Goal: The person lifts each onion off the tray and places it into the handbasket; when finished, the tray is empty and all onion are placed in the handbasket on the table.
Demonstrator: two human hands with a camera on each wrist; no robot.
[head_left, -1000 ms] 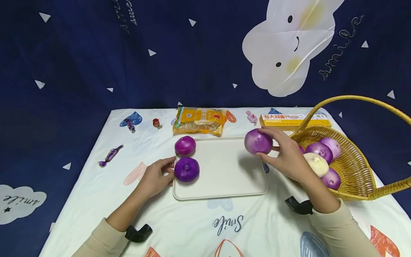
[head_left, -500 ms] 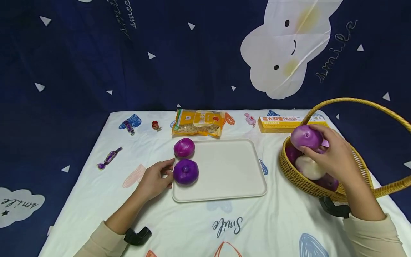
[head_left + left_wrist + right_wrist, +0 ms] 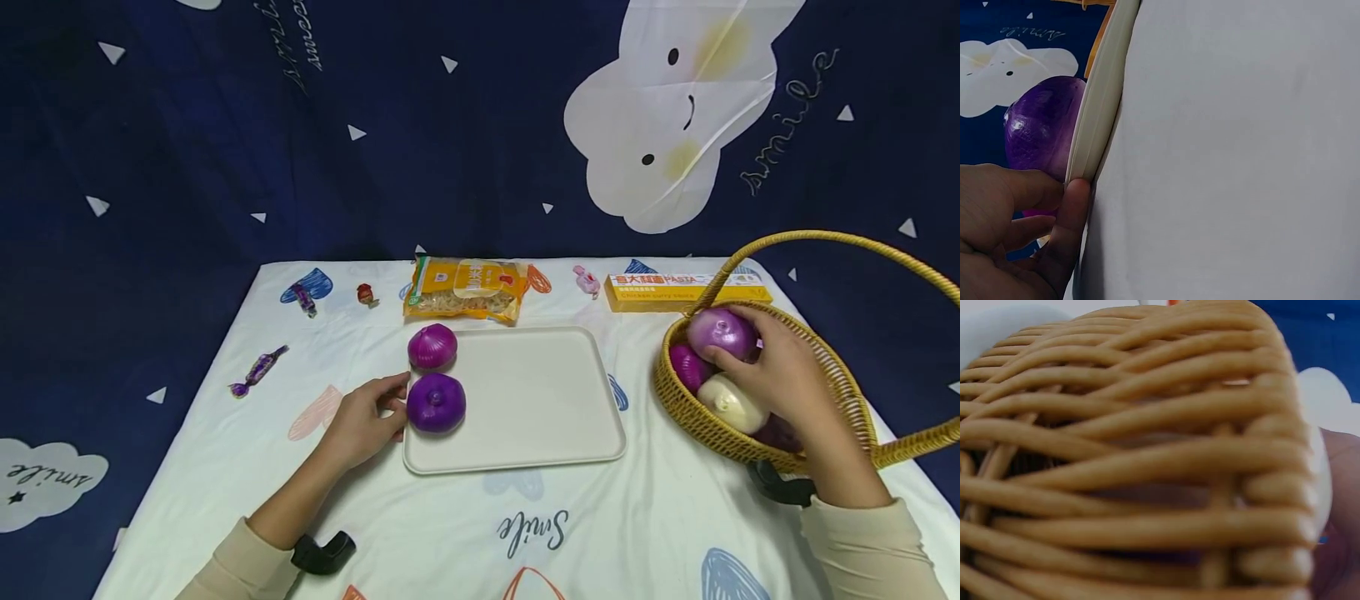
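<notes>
My right hand (image 3: 780, 358) grips a light purple onion (image 3: 720, 332) inside the wicker basket (image 3: 678, 425) at the right. Under and beside it lie a magenta onion (image 3: 688, 367) and a pale cream onion (image 3: 731, 404). At the left edge of the white tray (image 3: 540, 400), my left hand (image 3: 367, 421) pinches the rim, seen closely between thumb and finger in the left wrist view. Two onions sit along that side of the tray: a magenta one (image 3: 432, 347) and a dark purple one (image 3: 437, 403). Basket weave (image 3: 1147, 462) hides most of the right wrist view.
Behind the tray lie a yellow food bag (image 3: 467, 287), a pink candy (image 3: 587, 282) and a pasta box (image 3: 686, 292). Purple-wrapped candy (image 3: 258, 371) and a small red candy (image 3: 366, 294) are on the left. The basket's tall handle (image 3: 832, 236) arches over the right side.
My right hand has carried the light purple onion rightward from above the tray to the basket, then lowered it in among the others. The left hand has stayed at the tray's edge.
</notes>
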